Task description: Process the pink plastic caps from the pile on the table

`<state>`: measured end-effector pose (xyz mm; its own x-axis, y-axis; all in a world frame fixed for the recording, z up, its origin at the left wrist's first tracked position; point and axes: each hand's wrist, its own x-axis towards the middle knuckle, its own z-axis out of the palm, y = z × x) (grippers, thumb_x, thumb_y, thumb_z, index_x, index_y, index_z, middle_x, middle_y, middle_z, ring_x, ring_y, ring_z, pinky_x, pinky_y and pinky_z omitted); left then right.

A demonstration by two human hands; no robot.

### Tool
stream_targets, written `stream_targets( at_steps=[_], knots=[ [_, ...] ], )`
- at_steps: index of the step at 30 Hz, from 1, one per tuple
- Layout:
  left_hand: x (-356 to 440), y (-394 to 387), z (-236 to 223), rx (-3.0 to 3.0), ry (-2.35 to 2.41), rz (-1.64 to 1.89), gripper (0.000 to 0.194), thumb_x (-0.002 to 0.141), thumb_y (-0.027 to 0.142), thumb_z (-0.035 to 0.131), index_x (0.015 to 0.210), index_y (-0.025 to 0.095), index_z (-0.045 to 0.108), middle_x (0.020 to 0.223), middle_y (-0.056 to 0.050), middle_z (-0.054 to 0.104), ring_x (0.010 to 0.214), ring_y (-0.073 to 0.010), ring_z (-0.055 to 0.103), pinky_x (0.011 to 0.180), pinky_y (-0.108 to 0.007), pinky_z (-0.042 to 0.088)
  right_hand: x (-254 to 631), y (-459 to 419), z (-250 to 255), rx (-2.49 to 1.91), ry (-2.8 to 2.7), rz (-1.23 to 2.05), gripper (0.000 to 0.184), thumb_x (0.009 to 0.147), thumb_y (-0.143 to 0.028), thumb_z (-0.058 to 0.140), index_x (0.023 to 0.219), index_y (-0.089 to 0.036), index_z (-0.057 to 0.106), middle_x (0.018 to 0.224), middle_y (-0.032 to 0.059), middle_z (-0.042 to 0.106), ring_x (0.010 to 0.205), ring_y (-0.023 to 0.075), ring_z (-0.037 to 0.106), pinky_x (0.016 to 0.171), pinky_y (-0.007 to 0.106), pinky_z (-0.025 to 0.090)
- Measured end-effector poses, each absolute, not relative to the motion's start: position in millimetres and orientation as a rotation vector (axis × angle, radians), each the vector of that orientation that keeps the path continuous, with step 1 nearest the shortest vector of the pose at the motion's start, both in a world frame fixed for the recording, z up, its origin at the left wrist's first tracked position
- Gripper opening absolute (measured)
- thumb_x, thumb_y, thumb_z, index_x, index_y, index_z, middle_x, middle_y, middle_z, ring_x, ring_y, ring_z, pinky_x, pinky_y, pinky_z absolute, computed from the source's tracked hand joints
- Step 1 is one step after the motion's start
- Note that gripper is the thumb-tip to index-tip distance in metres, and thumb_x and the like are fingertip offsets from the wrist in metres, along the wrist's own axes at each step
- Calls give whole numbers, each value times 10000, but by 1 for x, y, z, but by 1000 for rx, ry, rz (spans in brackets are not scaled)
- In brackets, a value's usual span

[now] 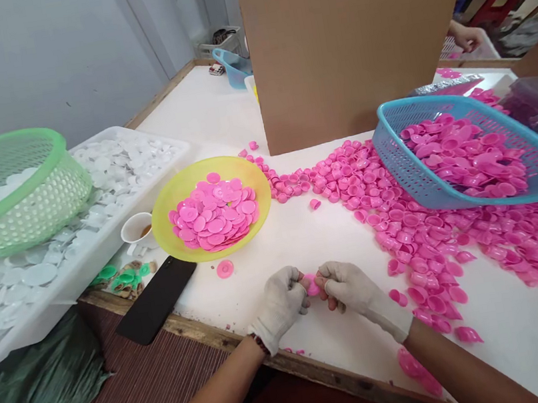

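Near the front edge of the white table, my left hand [283, 302] and my right hand [346, 286], both in pale gloves with bare fingertips, pinch a small pink plastic piece [312, 284] between them. It looks like one of the round discs, though the fingers partly cover it. Ahead and to the left, a yellow bowl [164, 227] holds a heap of flat pink discs [218, 216]. One loose pink disc [225, 268] lies just in front of that bowl. To the right spreads a large pile of pink cup-shaped pieces [403, 222], reaching close to my right forearm.
A blue basket [449, 191] of pink pieces rests on the pile. At left stand a green basket [21, 205], a white tray [115, 221] of white pieces, a cup [136, 228] and a black phone [157, 299]. A cardboard sheet [351, 41] blocks the back. Another person's hand [467, 36] shows beyond.
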<state>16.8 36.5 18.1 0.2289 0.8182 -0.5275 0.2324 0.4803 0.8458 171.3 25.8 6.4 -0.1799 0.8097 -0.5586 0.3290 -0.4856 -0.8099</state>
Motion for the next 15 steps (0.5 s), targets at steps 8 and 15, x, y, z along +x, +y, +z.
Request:
stream_targets(
  at_steps=[8,15],
  knots=[
    [14,58,-4,968,1272,220,107,780,223,556,809,179,464,454,49,534,374,-108,536,365,-182,431,175,38,-4,-1707,-1072,1980,126,784,-275,515,855,-191,453,623,-34,599,483,93,604,433,182,449],
    [13,69,1,951,1210,139,177,759,292,588,779,183,451,453,48,530,355,-100,518,338,-168,407,180,42,-9,-1556,-1021,2130,236,775,-344,549,917,-205,420,666,-25,623,522,120,636,468,212,470]
  ],
)
